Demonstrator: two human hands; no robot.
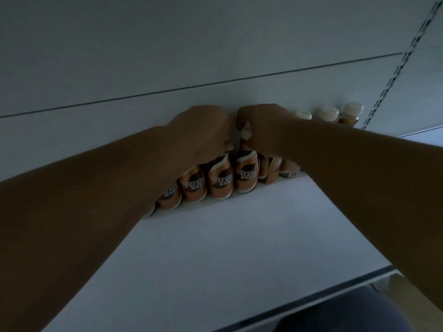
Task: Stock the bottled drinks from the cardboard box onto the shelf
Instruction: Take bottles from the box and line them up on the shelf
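A row of brown Nescafe bottles (193, 185) with cream caps stands along the back of the white shelf (235, 236), against the rear panel. My left hand (203, 130) is closed over the top of one bottle (220, 182) in the middle of the row. Beside it, my right hand (261, 125) grips the cream cap of the neighbouring bottle (245, 174). Both bottles stand on the shelf. More capped bottles (328, 113) continue the row to the right, partly hidden by my right forearm. The cardboard box is out of view.
The shelf's front half is bare white board up to its dark front edge (335, 286). A slotted metal upright (393, 80) runs up the back panel on the right. My dark trouser leg (347, 315) shows below the shelf edge.
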